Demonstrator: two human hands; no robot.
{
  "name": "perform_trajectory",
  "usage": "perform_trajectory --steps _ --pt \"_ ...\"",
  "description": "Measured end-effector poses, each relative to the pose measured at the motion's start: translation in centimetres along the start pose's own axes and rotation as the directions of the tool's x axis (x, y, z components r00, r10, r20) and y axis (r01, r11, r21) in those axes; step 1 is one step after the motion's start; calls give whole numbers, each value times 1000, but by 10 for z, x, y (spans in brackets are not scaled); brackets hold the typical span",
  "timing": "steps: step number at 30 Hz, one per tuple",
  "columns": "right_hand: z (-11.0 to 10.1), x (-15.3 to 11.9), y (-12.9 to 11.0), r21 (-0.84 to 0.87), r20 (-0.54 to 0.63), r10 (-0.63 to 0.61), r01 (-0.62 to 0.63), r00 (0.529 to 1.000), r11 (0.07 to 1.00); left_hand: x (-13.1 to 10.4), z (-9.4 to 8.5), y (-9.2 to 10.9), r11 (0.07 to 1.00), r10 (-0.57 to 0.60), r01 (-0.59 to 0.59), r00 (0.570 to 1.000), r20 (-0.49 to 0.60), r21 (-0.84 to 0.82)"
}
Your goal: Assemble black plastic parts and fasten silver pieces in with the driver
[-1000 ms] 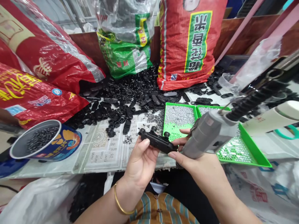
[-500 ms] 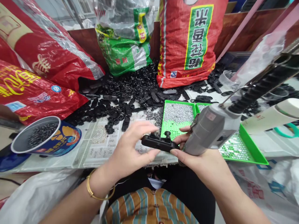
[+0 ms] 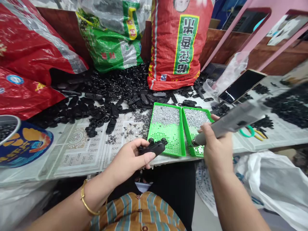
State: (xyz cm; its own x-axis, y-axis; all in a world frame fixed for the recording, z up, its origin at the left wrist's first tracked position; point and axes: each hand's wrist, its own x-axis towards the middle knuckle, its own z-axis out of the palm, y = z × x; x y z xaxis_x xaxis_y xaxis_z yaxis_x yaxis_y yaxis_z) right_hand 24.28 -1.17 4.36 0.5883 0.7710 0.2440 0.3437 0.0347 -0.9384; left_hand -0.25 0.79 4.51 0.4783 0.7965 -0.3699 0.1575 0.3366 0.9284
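Note:
Between the thumb and fingers of my left hand is a black plastic part with small round knobs on top, held just in front of the table edge. My right hand is wrapped round a grey electric screwdriver, slightly blurred. Its tip points down and left, over the right green perforated tray. Small silvery screws lie in the back of that tray. The left green perforated tray holds similar screws at its back and shows bare holes in front.
Black plastic parts lie heaped along the back, below a red sack and a green sack. A blue tub stands at the left. A phone leans at the right, near a teal ring and a white plastic bag.
My right hand has let go of the black part and carried the screwdriver right, over the right tray. My left hand has closed on the part. The view has shifted right.

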Motion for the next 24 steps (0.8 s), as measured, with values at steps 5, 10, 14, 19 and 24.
perform_trajectory --steps 5,10,14,19,24 --pt "14 18 22 73 -6 35 -34 999 997 0 11 -6 997 -54 53 999 -8 -48" --pt "17 26 20 85 72 -15 9 997 996 2 13 -9 999 -24 22 998 -50 -42" --pt "15 17 15 96 74 -16 9 997 995 3 14 -7 1000 -3 3 998 -59 -6" --pt "12 -26 4 -76 18 -151 152 988 985 1 15 -4 1000 -24 25 996 -88 17" --pt "19 -46 -6 -174 530 -275 421 802 890 -3 17 -6 995 53 -42 992 -116 96"
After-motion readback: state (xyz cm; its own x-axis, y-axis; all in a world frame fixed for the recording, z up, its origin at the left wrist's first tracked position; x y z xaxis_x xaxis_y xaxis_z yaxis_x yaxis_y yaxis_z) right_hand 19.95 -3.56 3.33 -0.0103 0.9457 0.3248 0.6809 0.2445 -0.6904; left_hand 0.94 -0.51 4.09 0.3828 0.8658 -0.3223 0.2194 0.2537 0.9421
